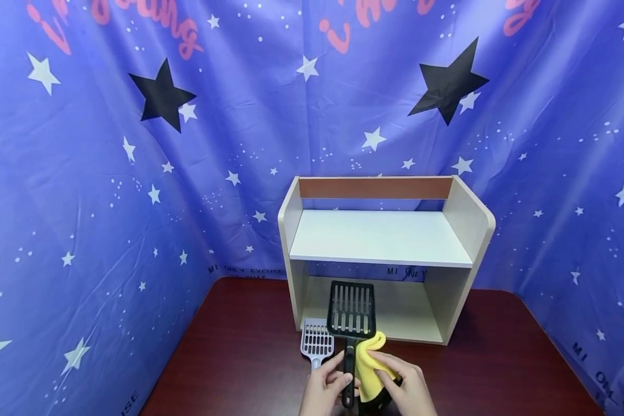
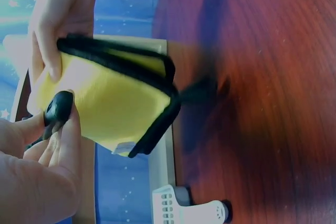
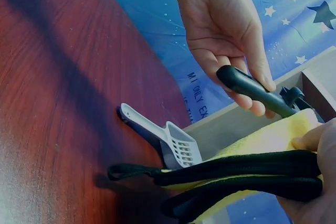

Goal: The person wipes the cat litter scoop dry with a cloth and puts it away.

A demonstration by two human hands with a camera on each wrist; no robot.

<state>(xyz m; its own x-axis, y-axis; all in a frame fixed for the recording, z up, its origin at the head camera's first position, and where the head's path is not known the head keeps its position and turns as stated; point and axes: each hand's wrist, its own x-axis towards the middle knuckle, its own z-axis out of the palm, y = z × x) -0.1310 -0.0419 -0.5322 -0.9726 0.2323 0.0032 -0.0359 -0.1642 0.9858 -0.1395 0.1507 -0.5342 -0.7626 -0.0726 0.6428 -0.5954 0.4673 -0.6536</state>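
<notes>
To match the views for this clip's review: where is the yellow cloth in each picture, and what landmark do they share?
Head: yellow cloth near the bottom, right of centre.
Left wrist: yellow cloth left of centre, about mid-height.
Right wrist: yellow cloth in the lower right.
Shared landmark: the grey slotted scoop, cut off at the left wrist view's bottom edge.

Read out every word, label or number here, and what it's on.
"MI ONLY EXCUSE": backdrop, left of shelf; line below partly hidden.
"MI ONLY": backdrop, behind shelf and right side.
Backdrop's red script, lower-left letters: incomplete, unclear.
White tag, yellow cloth: any print too blurred.
</notes>
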